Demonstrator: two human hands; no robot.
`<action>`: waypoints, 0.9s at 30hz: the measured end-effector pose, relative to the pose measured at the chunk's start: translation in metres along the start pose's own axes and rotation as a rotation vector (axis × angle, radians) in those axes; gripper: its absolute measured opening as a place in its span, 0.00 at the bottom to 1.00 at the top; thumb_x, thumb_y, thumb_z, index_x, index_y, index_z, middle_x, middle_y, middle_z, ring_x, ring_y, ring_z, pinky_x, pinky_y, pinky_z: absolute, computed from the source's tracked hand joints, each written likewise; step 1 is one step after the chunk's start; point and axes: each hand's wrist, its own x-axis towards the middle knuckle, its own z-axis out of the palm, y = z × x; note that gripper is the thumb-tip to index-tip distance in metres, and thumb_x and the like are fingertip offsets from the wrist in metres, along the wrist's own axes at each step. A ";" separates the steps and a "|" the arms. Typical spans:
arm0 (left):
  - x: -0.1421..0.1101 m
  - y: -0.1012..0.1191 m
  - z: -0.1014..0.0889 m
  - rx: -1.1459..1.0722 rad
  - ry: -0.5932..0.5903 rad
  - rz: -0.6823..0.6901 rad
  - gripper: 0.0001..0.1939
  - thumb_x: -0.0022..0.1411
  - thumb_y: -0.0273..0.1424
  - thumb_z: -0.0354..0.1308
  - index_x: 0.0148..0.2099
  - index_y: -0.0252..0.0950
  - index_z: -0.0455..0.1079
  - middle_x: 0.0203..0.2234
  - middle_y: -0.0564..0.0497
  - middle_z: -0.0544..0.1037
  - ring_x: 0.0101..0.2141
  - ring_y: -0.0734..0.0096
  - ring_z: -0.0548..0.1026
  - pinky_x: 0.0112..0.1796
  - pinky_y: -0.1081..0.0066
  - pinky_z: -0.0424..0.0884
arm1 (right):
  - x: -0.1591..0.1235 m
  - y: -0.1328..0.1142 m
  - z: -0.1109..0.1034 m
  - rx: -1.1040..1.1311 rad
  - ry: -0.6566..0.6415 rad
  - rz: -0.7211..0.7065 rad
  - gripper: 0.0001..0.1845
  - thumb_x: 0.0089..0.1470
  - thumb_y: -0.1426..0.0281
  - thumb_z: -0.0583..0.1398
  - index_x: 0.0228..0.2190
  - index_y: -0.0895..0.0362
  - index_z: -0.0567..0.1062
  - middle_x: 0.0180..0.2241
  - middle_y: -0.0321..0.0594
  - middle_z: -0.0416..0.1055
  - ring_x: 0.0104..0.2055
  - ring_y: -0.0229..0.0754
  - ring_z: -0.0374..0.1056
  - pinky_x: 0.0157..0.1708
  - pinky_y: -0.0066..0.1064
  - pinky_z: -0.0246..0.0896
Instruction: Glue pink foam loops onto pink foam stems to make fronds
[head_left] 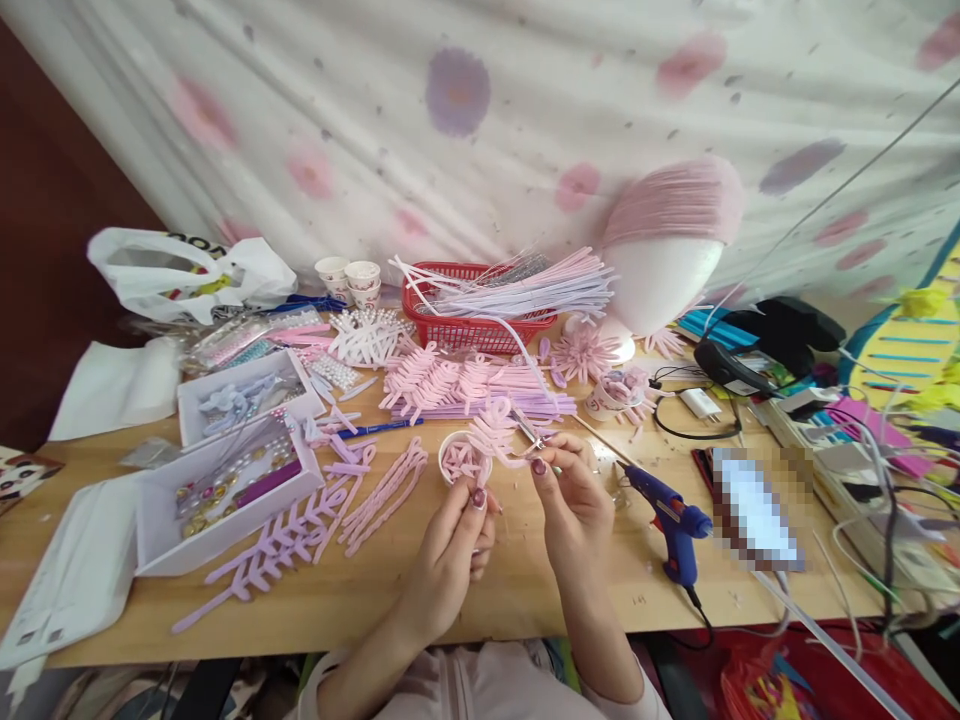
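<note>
My left hand [451, 540] is closed, pinching the lower end of a looped pink pipe-cleaner leaf [495, 425] over the desk. My right hand [576, 500] is also closed, its fingertips at a small metal tool [531, 430] whose exact kind I cannot make out. A pink strand of the leaf runs across to the right thumb; whether that thumb grips it too I cannot tell. Just behind my left fingers stands a paper cup [444, 470] of short pink pipe-cleaner pieces. Finished pink leaves [431, 385] lie in a pile beyond.
On the right lie a blue glue gun [679, 520] and a blurred phone [757, 510]. A red basket [480, 335] of pipe cleaners and a white head form [664, 270] stand behind. To the left are white boxes [161, 535], purple pipe-cleaner branches [277, 545] and twisted pink strands [386, 495].
</note>
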 end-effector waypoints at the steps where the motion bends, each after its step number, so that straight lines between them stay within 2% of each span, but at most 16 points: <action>1: 0.001 0.000 0.000 0.002 -0.001 0.001 0.22 0.64 0.54 0.51 0.35 0.39 0.61 0.18 0.64 0.52 0.17 0.80 0.45 0.19 0.77 0.44 | 0.001 0.000 0.000 -0.029 0.003 -0.011 0.07 0.61 0.64 0.61 0.33 0.53 0.77 0.42 0.43 0.67 0.49 0.49 0.65 0.52 0.45 0.57; 9: 0.005 0.003 0.000 0.055 -0.017 0.003 0.22 0.65 0.54 0.49 0.36 0.39 0.61 0.19 0.63 0.52 0.18 0.80 0.46 0.20 0.76 0.46 | 0.005 -0.003 0.000 -0.165 -0.002 -0.123 0.04 0.61 0.68 0.61 0.34 0.51 0.77 0.47 0.43 0.68 0.54 0.50 0.63 0.55 0.47 0.54; 17: 0.001 0.001 0.000 0.059 -0.039 0.012 0.21 0.66 0.53 0.49 0.36 0.39 0.61 0.19 0.63 0.51 0.18 0.79 0.47 0.20 0.75 0.45 | 0.002 -0.003 0.000 -0.169 -0.031 -0.126 0.04 0.61 0.68 0.61 0.33 0.51 0.76 0.46 0.42 0.69 0.52 0.51 0.64 0.55 0.50 0.52; 27: -0.001 0.000 -0.002 0.026 -0.071 0.018 0.22 0.66 0.54 0.50 0.35 0.39 0.60 0.18 0.64 0.51 0.17 0.81 0.46 0.19 0.77 0.44 | -0.001 -0.003 -0.001 -0.190 -0.022 -0.152 0.05 0.61 0.68 0.61 0.32 0.51 0.77 0.45 0.41 0.70 0.51 0.50 0.65 0.53 0.48 0.55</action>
